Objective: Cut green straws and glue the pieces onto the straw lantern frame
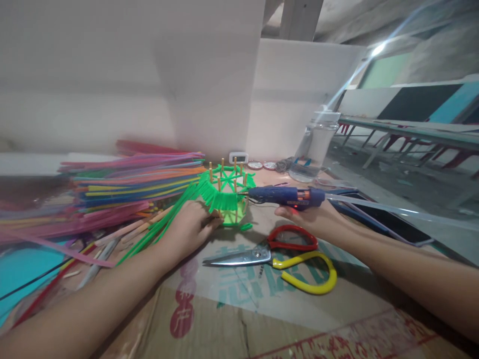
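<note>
A small round craft model (220,199) of green pipe cleaners and upright wooden sticks stands in the middle. My left hand (194,224) is closed at its lower left side, fingertips pinching near the base by a stick. My right hand (305,214) is wrapped round a blue hot glue gun (279,195), held level with its nozzle at the model's right side. A small red light glows on the gun, and a clear glue stick (366,203) runs out of its back. Below the gun lie scissors (258,256) with one red and one yellow handle.
Bundles of coloured pipe cleaners (138,187) lie at the left. At the back are a clear plastic bottle (314,144) and a small white digital display (238,157) by a white partition (209,75). A dark phone (389,219) lies at the right. Printed cardboard (209,319) covers the table.
</note>
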### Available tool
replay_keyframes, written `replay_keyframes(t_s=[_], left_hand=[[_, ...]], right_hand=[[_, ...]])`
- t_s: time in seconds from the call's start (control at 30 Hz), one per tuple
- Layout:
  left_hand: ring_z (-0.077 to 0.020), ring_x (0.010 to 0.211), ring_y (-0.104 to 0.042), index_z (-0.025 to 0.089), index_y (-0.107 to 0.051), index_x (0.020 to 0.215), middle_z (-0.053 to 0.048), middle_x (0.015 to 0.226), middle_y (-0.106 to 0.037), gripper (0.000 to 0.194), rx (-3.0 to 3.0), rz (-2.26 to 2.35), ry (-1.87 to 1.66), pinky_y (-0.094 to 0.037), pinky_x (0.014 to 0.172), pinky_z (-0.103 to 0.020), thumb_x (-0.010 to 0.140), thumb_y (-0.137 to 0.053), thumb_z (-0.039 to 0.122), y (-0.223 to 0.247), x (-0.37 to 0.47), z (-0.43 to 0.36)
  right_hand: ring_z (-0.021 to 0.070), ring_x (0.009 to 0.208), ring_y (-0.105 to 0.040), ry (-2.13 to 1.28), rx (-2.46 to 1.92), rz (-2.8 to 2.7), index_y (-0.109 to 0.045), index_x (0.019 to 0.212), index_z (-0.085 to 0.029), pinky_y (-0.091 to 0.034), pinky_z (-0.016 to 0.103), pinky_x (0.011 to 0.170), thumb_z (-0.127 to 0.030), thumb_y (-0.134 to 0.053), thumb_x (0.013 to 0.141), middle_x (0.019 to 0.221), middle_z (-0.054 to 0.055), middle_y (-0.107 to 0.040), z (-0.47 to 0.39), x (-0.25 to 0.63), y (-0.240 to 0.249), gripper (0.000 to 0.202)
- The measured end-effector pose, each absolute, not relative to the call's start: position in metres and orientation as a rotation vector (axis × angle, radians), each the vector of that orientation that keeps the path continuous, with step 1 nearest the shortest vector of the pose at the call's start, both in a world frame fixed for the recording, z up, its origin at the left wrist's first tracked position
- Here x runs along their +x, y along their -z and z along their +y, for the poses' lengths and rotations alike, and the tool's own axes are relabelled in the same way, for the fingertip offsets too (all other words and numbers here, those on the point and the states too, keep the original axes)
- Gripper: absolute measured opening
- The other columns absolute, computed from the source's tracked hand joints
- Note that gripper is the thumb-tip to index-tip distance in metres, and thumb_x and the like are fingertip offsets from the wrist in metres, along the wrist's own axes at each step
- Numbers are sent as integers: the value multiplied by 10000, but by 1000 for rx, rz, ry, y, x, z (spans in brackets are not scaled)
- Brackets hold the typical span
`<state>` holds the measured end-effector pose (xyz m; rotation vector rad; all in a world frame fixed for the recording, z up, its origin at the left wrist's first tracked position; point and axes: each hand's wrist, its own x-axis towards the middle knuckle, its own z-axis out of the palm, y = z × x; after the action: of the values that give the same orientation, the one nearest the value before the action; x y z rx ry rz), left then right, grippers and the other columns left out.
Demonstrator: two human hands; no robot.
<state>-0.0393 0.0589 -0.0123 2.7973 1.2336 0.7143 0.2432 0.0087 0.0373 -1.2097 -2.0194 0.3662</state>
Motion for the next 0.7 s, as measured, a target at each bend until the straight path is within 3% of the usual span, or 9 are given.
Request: replay_keyframes(t_s=[0.17, 0.53, 0.7], left_hand=[[-225, 836, -618, 185, -724, 843, -77, 817, -700, 261, 2790, 1229, -716, -389, 732, -332, 930, -534, 342, 13, -40, 59], [-247, 896, -623, 189, -721, 867, -79, 882, -713, 216, 2769, 1219, -783, -414, 792, -362, 913, -558, 323, 13, -40, 57], [-240, 880, -626, 188, -718, 861, -79, 871, -711, 223, 2765, 1222, -770, -417, 776, -351, 918, -549, 322, 13, -40, 58]], right_hand=[[324, 1122, -635, -386, -1129, -2091, -667, 1197, -294, -474, 504, 1036, -494, -694, 792, 1100, 59, -733, 13, 244, -42, 453], [313, 925, -687, -378, -1279, -2025, -707, 981, -268, -539, 505, 901, -452, -690, 793, 923, 55, -744, 8, 244, -38, 264], [307, 917, -680, -345, -1296, -2013, -697, 958, -271, -546, 501, 866, -429, -704, 773, 939, 49, -735, 7, 244, -36, 244]])
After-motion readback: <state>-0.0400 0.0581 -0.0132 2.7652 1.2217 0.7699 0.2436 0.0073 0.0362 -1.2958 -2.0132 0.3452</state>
